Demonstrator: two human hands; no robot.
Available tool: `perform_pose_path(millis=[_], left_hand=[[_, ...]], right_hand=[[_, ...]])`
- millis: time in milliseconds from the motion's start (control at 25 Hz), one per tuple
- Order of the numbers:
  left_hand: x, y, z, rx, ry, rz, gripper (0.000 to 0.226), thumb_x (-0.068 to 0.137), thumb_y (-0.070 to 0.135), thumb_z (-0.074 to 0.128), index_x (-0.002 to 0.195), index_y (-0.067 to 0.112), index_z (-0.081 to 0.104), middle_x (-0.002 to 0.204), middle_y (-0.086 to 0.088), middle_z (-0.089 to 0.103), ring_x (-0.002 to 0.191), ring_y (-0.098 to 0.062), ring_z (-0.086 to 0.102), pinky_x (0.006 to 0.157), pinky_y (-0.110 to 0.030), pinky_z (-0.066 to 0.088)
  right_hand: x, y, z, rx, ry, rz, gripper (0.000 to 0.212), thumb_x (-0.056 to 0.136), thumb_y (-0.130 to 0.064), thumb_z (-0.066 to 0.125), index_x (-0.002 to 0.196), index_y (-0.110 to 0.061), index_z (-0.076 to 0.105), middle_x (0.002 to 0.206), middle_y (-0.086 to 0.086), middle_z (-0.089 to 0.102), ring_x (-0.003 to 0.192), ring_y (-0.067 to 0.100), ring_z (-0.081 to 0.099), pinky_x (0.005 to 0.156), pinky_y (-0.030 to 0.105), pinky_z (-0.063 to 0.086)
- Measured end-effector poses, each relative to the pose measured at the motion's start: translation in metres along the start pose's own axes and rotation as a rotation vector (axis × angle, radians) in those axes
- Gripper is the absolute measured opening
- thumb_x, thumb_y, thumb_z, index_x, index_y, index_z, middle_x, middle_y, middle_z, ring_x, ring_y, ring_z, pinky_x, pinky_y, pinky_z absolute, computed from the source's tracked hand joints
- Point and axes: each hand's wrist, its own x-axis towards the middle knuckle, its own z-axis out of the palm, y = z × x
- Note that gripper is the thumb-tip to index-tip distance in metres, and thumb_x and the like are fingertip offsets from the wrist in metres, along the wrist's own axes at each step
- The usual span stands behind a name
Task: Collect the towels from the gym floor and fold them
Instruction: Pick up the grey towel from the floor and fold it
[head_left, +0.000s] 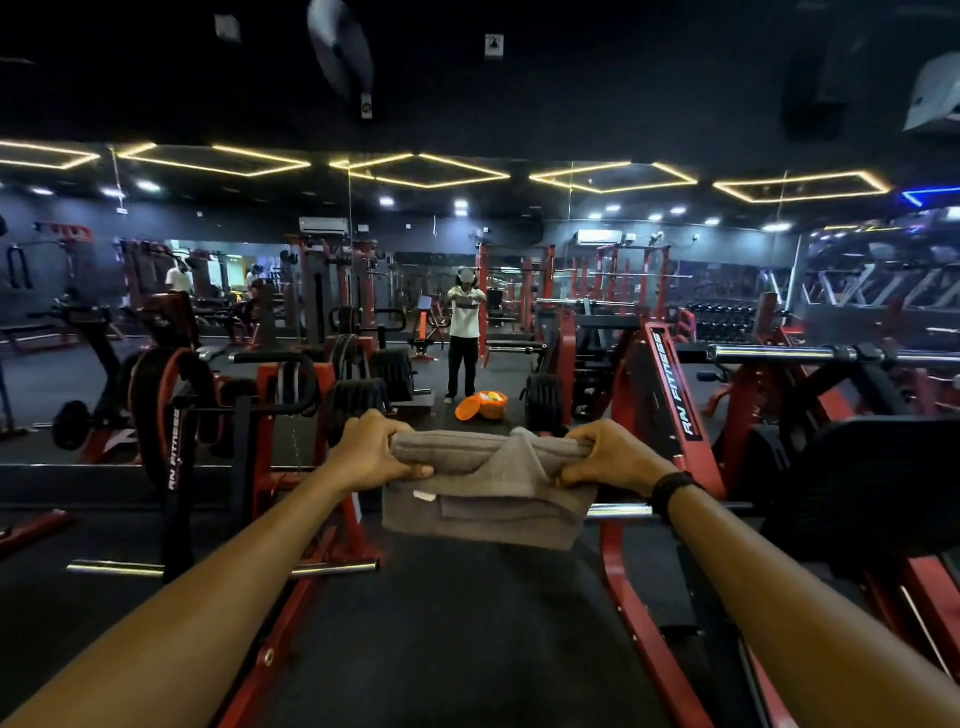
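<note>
Fingers (410, 470) of both my hands pinched the towel's (483, 499) top edge; any slack grip risked spilling its loose folds.

One view only: head cam, wide-angle, worn by the person, facing fwd and slightly down across the gym. Both forearms run in from the bottom corners to mid-frame, so hands sit close to the lens. Mirror wall (363, 291) spans the mid band of the frame, well off; ceiling fills the top third. Edges bend from lens distortion. No 2nd view to overlap with.
</note>
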Motion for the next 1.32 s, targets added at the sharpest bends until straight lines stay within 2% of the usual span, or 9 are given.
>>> perform_pose_path(millis=[120,240,360,480,600,880,1000,1240,1320], left_hand=[[-0.005,0.002,0.0,-0.142,-0.053,-0.071,0.031,0.057,0.043,0.087,0.074,0.025,0.07,0.079,0.001,0.072,0.079,-0.015,0.066,0.072,-0.034,0.05],[-0.002,0.007,-0.001,-0.242,-0.115,-0.088,0.055,0.047,0.05,0.085,0.089,0.017,0.071,0.092,-0.006,0.072,0.089,-0.019,0.067,0.08,-0.035,0.053],[0.009,0.016,-0.004,-0.21,-0.125,-0.144,0.041,0.071,0.032,0.082,0.103,0.014,0.063,0.104,-0.008,0.064,0.095,-0.019,0.062,0.082,-0.031,0.052],[0.017,0.025,-0.009,-0.159,-0.067,-0.186,0.032,0.083,0.029,0.072,0.109,0.016,0.058,0.107,-0.007,0.06,0.097,-0.018,0.059,0.08,-0.027,0.046],[0.019,0.03,0.004,-0.088,-0.075,-0.223,0.033,0.084,0.03,0.07,0.111,0.014,0.059,0.108,-0.005,0.057,0.094,-0.016,0.057,0.076,-0.024,0.043],[0.013,0.016,0.089,0.017,-0.205,-0.241,0.034,0.081,0.032,0.073,0.107,0.011,0.065,0.107,-0.012,0.064,0.091,-0.017,0.057,0.078,-0.022,0.041],[0.009,-0.008,0.145,0.035,-0.353,-0.265,0.032,0.081,0.035,0.073,0.103,0.013,0.066,0.103,-0.009,0.066,0.092,-0.019,0.061,0.08,-0.025,0.045],[0.033,-0.06,0.253,0.031,-0.659,-0.265,0.032,0.084,0.033,0.07,0.107,0.013,0.065,0.108,-0.006,0.065,0.098,-0.019,0.06,0.091,-0.031,0.047],[0.047,-0.08,0.293,0.02,-0.74,-0.256,0.029,0.084,0.033,0.07,0.106,0.014,0.065,0.11,-0.007,0.066,0.102,-0.021,0.061,0.095,-0.035,0.048]], right_hand=[[-0.005,0.002,-0.007,0.128,-0.017,-0.05,0.034,0.062,-0.03,0.079,0.087,-0.009,0.068,0.091,0.016,0.065,0.086,0.028,0.06,0.075,0.035,0.05],[-0.01,-0.002,-0.012,0.314,0.014,-0.089,0.028,0.07,-0.019,0.073,0.092,-0.007,0.058,0.089,0.012,0.061,0.081,0.019,0.058,0.075,0.03,0.051],[-0.003,-0.004,-0.026,0.184,0.082,-0.155,0.019,0.078,-0.009,0.073,0.086,-0.01,0.055,0.083,0.01,0.059,0.076,0.016,0.056,0.071,0.032,0.049],[0.001,-0.002,-0.041,-0.027,0.1,-0.112,0.02,0.076,-0.015,0.074,0.082,-0.018,0.055,0.088,0.009,0.062,0.081,0.019,0.057,0.075,0.037,0.049],[0.003,0.01,-0.043,-0.169,0.067,-0.041,0.029,0.073,-0.024,0.074,0.076,-0.033,0.047,0.088,0.002,0.059,0.082,0.018,0.055,0.068,0.03,0.045],[-0.003,0.071,-0.027,-0.396,0.012,0.155,0.036,0.07,-0.035,0.078,0.094,-0.017,0.057,0.105,0.009,0.06,0.095,0.028,0.058,0.083,0.04,0.051],[-0.015,0.112,0.006,-0.412,-0.036,0.275,0.036,0.066,-0.04,0.079,0.077,-0.024,0.048,0.104,0.014,0.062,0.097,0.033,0.06,0.081,0.038,0.051],[-0.038,0.214,0.086,-0.407,-0.154,0.585,0.056,0.069,-0.045,0.078,0.11,-0.014,0.057,0.115,0.016,0.06,0.105,0.036,0.059,0.087,0.042,0.05],[-0.046,0.253,0.115,-0.398,-0.172,0.692,0.052,0.072,-0.047,0.074,0.109,-0.015,0.055,0.115,0.017,0.06,0.104,0.037,0.059,0.084,0.04,0.048]])
